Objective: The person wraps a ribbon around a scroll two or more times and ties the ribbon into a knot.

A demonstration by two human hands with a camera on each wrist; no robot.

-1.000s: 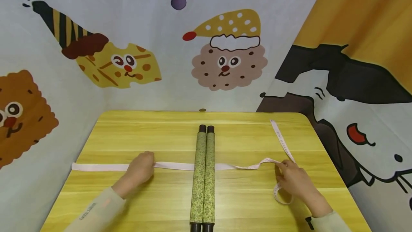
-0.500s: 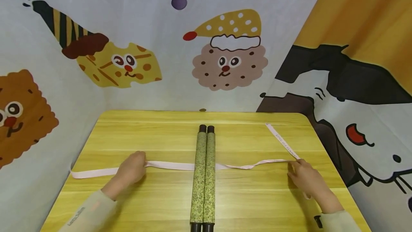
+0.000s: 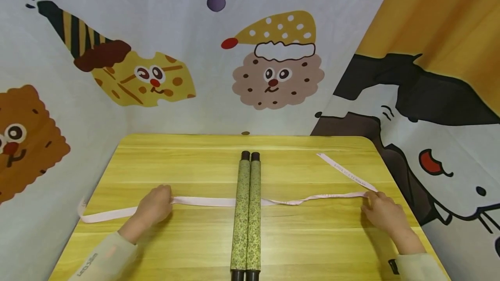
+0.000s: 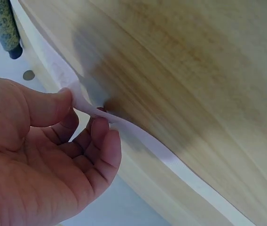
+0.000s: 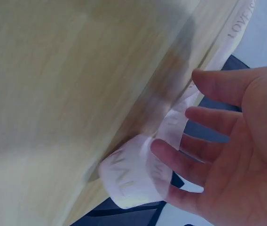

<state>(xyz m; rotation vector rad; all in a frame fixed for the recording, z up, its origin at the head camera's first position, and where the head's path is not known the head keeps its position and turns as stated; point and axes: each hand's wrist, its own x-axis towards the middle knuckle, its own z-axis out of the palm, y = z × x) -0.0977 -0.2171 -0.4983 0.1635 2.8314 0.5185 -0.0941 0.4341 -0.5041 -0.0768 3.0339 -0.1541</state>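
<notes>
A long pale pink ribbon (image 3: 207,201) runs across the table, passing under two green-patterned rolls (image 3: 240,216) with black ends that lie side by side. My left hand (image 3: 154,205) pinches the ribbon left of the rolls; the left wrist view shows it between thumb and fingers (image 4: 103,141). Toward the table's right side, my right hand (image 3: 384,214) touches the ribbon where it turns back on itself. In the right wrist view its fingers (image 5: 176,160) are extended against a ribbon fold (image 5: 129,174), thumb and forefinger tips apart. Printed lettering shows on the ribbon's right tail (image 3: 345,172).
Wood-patterned table (image 3: 187,164) underneath, with a cartoon-printed cloth (image 3: 218,112) behind and at the sides. The ribbon's left tail extends to the table's left edge and bends upward there in the head view.
Both hands have moved outward, the left one leftward and the right one rightward. The ribbon's left tail has shifted past the table edge; the right tail has swung to a flatter slant. The rolls stay put.
</notes>
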